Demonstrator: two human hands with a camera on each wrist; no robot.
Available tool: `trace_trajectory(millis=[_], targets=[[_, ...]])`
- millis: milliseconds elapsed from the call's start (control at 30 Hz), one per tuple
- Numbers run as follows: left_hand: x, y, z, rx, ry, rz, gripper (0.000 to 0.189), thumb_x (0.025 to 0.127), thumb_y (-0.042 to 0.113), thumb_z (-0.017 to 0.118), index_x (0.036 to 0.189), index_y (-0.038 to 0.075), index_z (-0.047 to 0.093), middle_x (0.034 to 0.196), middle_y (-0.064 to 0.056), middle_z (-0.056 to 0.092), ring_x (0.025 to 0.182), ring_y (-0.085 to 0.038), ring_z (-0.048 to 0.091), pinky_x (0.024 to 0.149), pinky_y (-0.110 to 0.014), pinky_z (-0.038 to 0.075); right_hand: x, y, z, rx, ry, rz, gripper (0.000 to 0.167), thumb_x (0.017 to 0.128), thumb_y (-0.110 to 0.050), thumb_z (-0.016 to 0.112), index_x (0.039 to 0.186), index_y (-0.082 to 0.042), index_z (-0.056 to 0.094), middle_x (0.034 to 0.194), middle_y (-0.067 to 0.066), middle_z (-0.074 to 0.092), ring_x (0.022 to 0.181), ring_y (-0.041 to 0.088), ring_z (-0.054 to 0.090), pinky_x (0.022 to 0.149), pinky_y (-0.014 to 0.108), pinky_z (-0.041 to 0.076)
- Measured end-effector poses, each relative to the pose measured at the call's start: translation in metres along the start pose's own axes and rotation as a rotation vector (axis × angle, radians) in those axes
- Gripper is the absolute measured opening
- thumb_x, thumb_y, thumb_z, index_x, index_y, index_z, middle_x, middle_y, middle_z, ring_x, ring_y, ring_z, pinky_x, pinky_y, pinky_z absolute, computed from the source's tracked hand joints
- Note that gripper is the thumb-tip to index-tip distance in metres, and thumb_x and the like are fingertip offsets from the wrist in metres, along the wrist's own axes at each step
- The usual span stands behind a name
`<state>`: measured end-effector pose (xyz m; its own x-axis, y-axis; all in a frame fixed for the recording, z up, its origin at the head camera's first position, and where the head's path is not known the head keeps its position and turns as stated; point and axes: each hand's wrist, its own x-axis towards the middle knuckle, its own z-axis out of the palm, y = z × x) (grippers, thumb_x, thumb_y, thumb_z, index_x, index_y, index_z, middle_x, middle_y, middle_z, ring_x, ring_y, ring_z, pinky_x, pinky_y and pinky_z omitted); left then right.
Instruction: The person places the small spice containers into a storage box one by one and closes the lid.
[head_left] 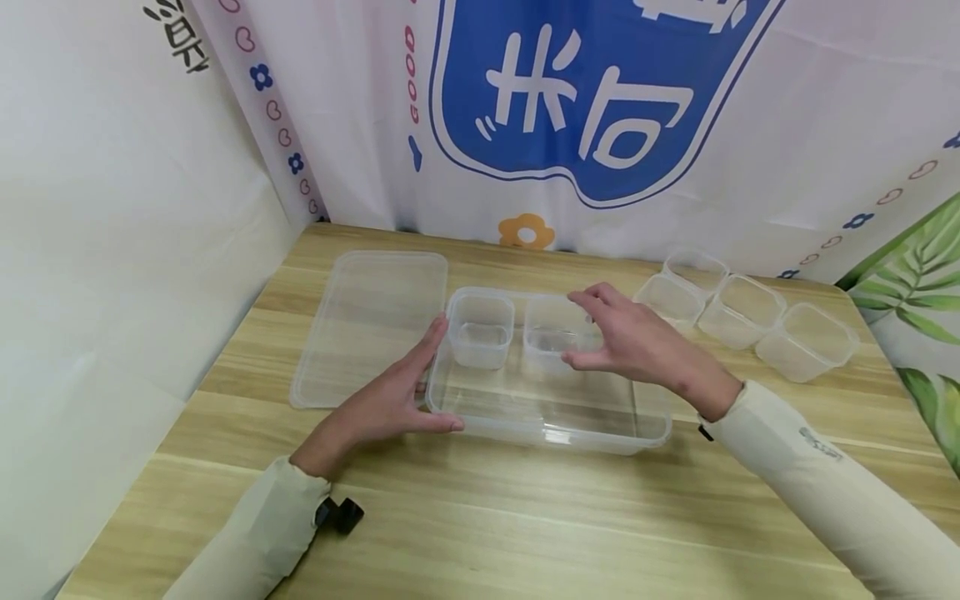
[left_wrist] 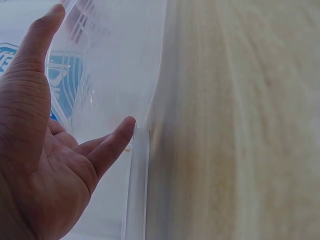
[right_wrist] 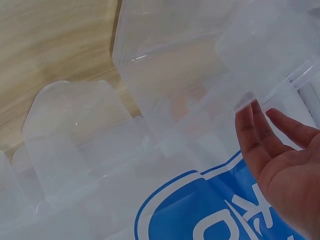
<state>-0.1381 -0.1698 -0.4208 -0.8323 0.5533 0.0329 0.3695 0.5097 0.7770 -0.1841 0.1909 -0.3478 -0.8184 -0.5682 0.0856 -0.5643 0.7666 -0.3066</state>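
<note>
The right hand has its fingertips against the corner of a small tub, seen across a large clear box; whether it sits inside I can't tell. Past the box's edge, another clear tub stands on the wooden table, toward the blue-printed cloth.

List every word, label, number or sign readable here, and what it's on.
"GOOD": pink letters on the curtain.
White characters on its blue patch: stylised, partly cut off, not surely readable.
Black characters on the left wall: cut off, unclear.
Print on the right sleeve: too small.
</note>
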Motion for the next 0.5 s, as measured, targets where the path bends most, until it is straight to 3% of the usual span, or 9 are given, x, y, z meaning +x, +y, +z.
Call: trace_trajectory(millis=[233, 500], targets=[[-0.001, 0.001, -0.001, 0.003, -0.003, 0.005, 0.135, 0.076, 0.060, 0.086, 0.166, 0.027, -0.010, 0.171, 0.003, -0.008, 0.155, -0.025, 0.006, 0.120, -0.054, 0.022, 0.005, 0.001, 0.008, -0.015, -0.016, -0.003, 0.085, 0.085, -0.049, 0.080, 0.147, 0.001, 0.051, 0.135, 0.020, 0.053, 0.106, 0.036, 0.064, 0.091, 0.052, 0.054], [0.000, -0.001, 0.000, -0.022, -0.002, -0.002, 0.136, 0.076, 0.058, 0.088, 0.166, 0.029, -0.009, 0.172, 0.002, -0.008, 0.154, -0.022, 0.009, 0.115, -0.050, 0.034, 0.008, 0.000, 0.014, -0.015, -0.026, -0.009, 0.083, 0.087, -0.049, 0.079, 0.149, 0.000, 0.049, 0.138, 0.020, 0.052, 0.106, 0.038, 0.065, 0.091, 0.053, 0.054]])
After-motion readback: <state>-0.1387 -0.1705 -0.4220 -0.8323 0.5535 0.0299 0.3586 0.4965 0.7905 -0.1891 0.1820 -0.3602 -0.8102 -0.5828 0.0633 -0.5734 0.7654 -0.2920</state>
